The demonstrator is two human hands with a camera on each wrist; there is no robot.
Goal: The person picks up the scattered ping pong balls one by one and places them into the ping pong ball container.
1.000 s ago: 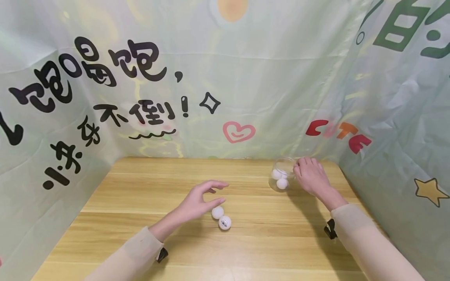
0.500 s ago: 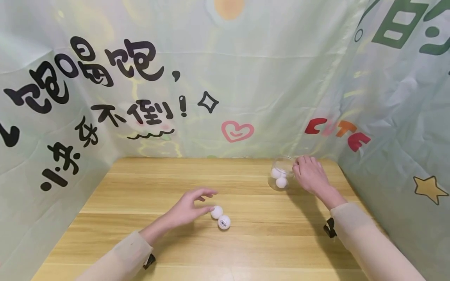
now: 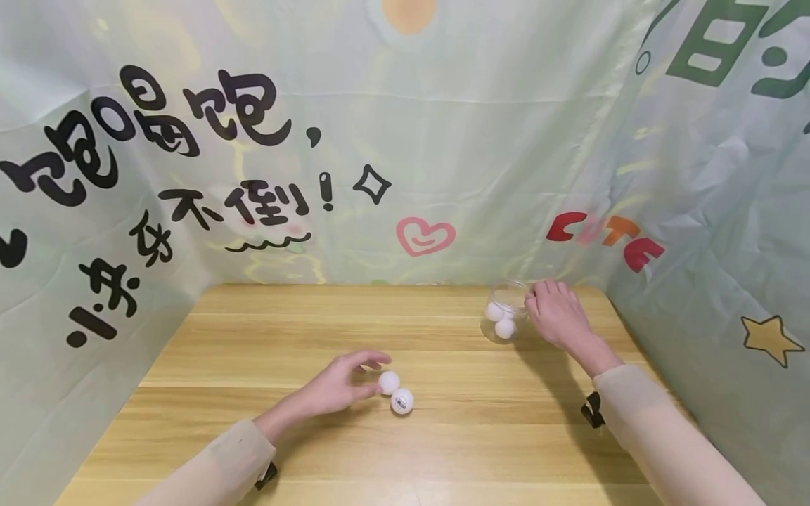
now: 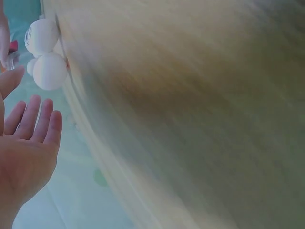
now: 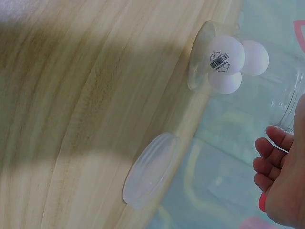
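Observation:
Two white ping-pong balls (image 3: pixel 389 383) lie side by side on the table. My left hand (image 3: pixel 342 385) is just left of them, fingers spread and loosely bent, the thumb tip at the farther ball; whether it touches is unclear. In the left wrist view the hand (image 4: pixel 31 148) shows its palm, apart from the nearer ball (image 4: pixel 50 71). At the back right, a clear jar (image 3: pixel 504 309) stands upright with three ping-pong balls (image 5: pixel 226 55) at its bottom. My right hand (image 3: pixel 558 314) holds the jar's rim from the right, fingers curled; its thumb is hidden in the right wrist view.
A translucent lid (image 5: pixel 151 170) lies on the table near the jar, seen only in the right wrist view. Printed cloth walls (image 3: pixel 481 176) enclose the wooden table (image 3: pixel 481 450) at the back and sides.
My left hand has drawn back left and toward me, from above the two loose balls to beside them. My right hand stays at the jar. The head view has shifted slightly.

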